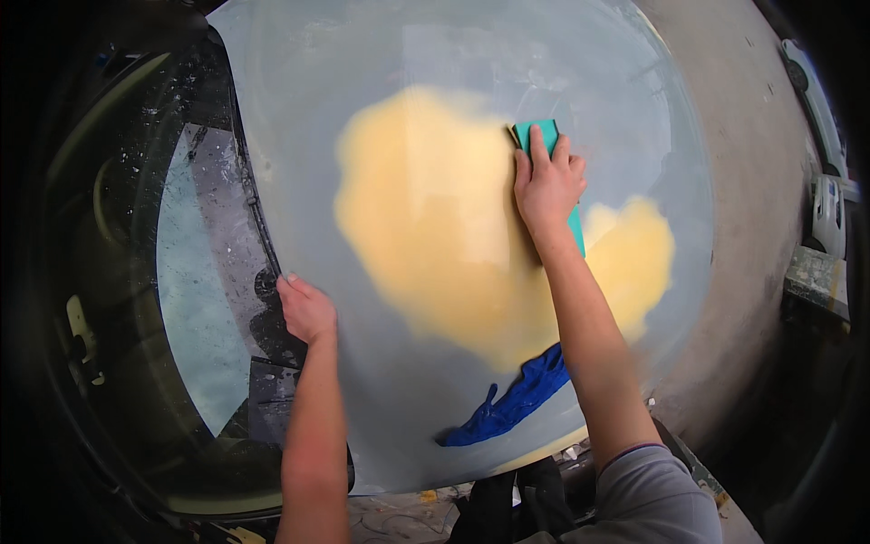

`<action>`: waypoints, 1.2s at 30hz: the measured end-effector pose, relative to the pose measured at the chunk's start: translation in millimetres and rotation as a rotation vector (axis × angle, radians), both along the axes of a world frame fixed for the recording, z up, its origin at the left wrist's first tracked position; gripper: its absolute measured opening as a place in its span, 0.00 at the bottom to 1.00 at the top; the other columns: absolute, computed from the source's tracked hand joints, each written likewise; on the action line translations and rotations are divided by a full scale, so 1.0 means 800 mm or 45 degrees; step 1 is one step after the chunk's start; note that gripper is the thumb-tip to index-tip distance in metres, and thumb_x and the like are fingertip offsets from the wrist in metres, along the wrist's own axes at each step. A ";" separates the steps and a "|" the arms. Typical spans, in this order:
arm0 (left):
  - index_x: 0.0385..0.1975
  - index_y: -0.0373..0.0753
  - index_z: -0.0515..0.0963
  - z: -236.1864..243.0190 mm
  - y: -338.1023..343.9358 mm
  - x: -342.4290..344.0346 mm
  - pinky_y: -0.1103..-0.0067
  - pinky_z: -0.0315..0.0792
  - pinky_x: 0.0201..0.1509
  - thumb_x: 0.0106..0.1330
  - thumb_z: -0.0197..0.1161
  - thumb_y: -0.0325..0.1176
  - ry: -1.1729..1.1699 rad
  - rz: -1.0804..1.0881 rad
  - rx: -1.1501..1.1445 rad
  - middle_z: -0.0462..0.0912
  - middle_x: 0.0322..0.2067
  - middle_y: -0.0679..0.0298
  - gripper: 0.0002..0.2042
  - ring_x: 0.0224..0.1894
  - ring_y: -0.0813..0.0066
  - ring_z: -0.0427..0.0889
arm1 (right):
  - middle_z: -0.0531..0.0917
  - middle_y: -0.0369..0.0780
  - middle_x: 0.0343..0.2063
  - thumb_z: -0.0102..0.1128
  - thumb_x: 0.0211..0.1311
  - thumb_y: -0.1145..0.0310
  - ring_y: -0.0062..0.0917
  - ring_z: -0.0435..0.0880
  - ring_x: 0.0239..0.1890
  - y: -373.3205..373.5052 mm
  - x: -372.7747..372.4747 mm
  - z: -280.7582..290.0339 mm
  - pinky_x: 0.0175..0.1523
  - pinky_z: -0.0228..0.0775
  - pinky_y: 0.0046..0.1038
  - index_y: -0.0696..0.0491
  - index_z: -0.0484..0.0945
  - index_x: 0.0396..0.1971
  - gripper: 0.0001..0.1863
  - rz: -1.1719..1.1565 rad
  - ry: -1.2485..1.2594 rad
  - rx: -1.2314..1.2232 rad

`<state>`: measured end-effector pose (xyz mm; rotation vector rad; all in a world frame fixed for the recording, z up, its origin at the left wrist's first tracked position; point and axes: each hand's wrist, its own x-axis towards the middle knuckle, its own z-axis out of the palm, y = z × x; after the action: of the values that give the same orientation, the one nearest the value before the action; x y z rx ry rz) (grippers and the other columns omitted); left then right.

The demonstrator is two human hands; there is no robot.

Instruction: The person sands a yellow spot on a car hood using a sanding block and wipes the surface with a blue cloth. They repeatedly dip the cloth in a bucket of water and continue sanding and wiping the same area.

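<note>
Beneath my hands lies a grey-primed car hood (pixel 299 181) with large pale-yellow patches on it. My right hand (pixel 550 186) is closed on a long teal sanding block (pixel 537 134), pressed flat against the hood at the right border of the bigger yellow patch. Part of the block is hidden under my palm and wrist. On the left, my left hand (pixel 308 309) grips the hood's rear edge beside the windshield, with its fingertips curled at the rim. A crumpled blue cloth (pixel 507 405) rests on the near part of the hood, partly covered by my right forearm.
A dark windshield (pixel 127 272) with a wiper (pixel 254 204) runs along the left side. Concrete floor (pixel 725 54) shows beyond the hood at the right. Farther right are a white car (pixel 816 109) and a worn block-like object (pixel 816 281). Debris lies on the floor near my legs.
</note>
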<state>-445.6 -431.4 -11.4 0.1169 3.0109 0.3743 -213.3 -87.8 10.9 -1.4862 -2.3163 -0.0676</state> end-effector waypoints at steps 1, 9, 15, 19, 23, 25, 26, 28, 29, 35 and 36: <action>0.70 0.39 0.74 0.003 -0.003 0.002 0.45 0.79 0.59 0.89 0.38 0.53 -0.009 0.023 -0.015 0.86 0.63 0.46 0.28 0.60 0.35 0.86 | 0.79 0.48 0.68 0.73 0.72 0.58 0.46 0.78 0.52 -0.060 0.008 0.011 0.54 0.72 0.49 0.41 0.86 0.69 0.26 0.092 0.006 -0.029; 0.70 0.41 0.75 0.006 -0.006 -0.001 0.45 0.79 0.59 0.89 0.38 0.55 -0.034 0.064 -0.047 0.88 0.60 0.46 0.28 0.58 0.35 0.87 | 0.77 0.55 0.72 0.75 0.64 0.70 0.51 0.80 0.60 -0.069 0.128 0.115 0.63 0.71 0.47 0.51 0.82 0.69 0.31 0.515 0.156 -0.009; 0.69 0.41 0.75 0.003 0.009 -0.002 0.46 0.79 0.59 0.89 0.39 0.54 -0.005 0.028 -0.003 0.88 0.60 0.46 0.27 0.58 0.35 0.87 | 0.76 0.56 0.73 0.70 0.74 0.69 0.55 0.80 0.67 0.005 0.314 0.027 0.69 0.71 0.51 0.53 0.75 0.76 0.32 0.141 -0.067 -0.165; 0.69 0.40 0.76 0.005 -0.014 -0.003 0.47 0.80 0.58 0.89 0.40 0.53 0.016 0.052 -0.006 0.88 0.60 0.46 0.26 0.58 0.36 0.87 | 0.67 0.55 0.82 0.62 0.81 0.58 0.55 0.68 0.81 0.005 0.239 0.021 0.81 0.59 0.55 0.57 0.67 0.82 0.36 0.249 -0.262 -0.075; 0.68 0.39 0.76 0.007 -0.001 0.004 0.47 0.81 0.56 0.90 0.42 0.51 0.008 0.019 0.006 0.89 0.58 0.45 0.25 0.55 0.35 0.88 | 0.58 0.52 0.87 0.49 0.86 0.44 0.49 0.55 0.88 0.077 0.072 -0.008 0.88 0.46 0.56 0.58 0.57 0.85 0.42 0.423 -0.229 -0.284; 0.67 0.38 0.76 0.006 0.001 0.005 0.47 0.81 0.54 0.90 0.43 0.49 0.055 -0.009 0.024 0.89 0.56 0.45 0.24 0.54 0.35 0.88 | 0.56 0.51 0.87 0.45 0.85 0.38 0.47 0.52 0.89 0.144 0.004 -0.024 0.89 0.43 0.55 0.58 0.56 0.86 0.46 0.184 -0.194 -0.271; 0.67 0.38 0.76 0.006 0.002 0.004 0.47 0.81 0.54 0.90 0.43 0.49 0.050 0.002 0.026 0.89 0.56 0.45 0.24 0.54 0.35 0.88 | 0.55 0.50 0.88 0.43 0.85 0.36 0.46 0.51 0.90 0.168 -0.033 -0.022 0.89 0.42 0.54 0.58 0.56 0.86 0.47 0.086 -0.193 -0.301; 0.67 0.38 0.76 0.010 0.004 0.007 0.47 0.81 0.54 0.89 0.43 0.49 0.026 0.007 0.028 0.89 0.55 0.44 0.24 0.53 0.35 0.88 | 0.55 0.49 0.88 0.41 0.84 0.33 0.45 0.50 0.90 0.203 -0.089 -0.017 0.89 0.41 0.53 0.58 0.55 0.86 0.49 -0.099 -0.234 -0.330; 0.67 0.37 0.76 0.009 0.004 0.006 0.47 0.81 0.54 0.89 0.43 0.49 0.010 -0.001 0.038 0.89 0.56 0.44 0.24 0.53 0.36 0.88 | 0.54 0.49 0.88 0.41 0.84 0.33 0.45 0.50 0.90 0.221 -0.114 -0.017 0.89 0.41 0.53 0.58 0.55 0.86 0.49 -0.181 -0.267 -0.322; 0.65 0.38 0.76 0.009 -0.006 0.007 0.47 0.80 0.54 0.89 0.42 0.49 0.013 0.030 0.051 0.88 0.55 0.45 0.23 0.53 0.36 0.88 | 0.59 0.49 0.87 0.41 0.84 0.34 0.45 0.54 0.89 0.161 -0.257 -0.026 0.88 0.45 0.51 0.58 0.60 0.85 0.48 0.270 -0.189 -0.217; 0.64 0.38 0.76 0.007 -0.003 0.008 0.47 0.80 0.52 0.89 0.43 0.49 0.031 0.010 0.060 0.89 0.53 0.46 0.23 0.51 0.37 0.88 | 0.60 0.49 0.86 0.42 0.84 0.34 0.44 0.53 0.89 0.134 -0.285 -0.030 0.89 0.44 0.50 0.58 0.62 0.84 0.47 0.387 -0.154 -0.170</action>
<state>-439.4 -433.6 -5.6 0.1147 3.0283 0.4475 -441.6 19.2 -12.8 -1.2001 -2.6639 0.0839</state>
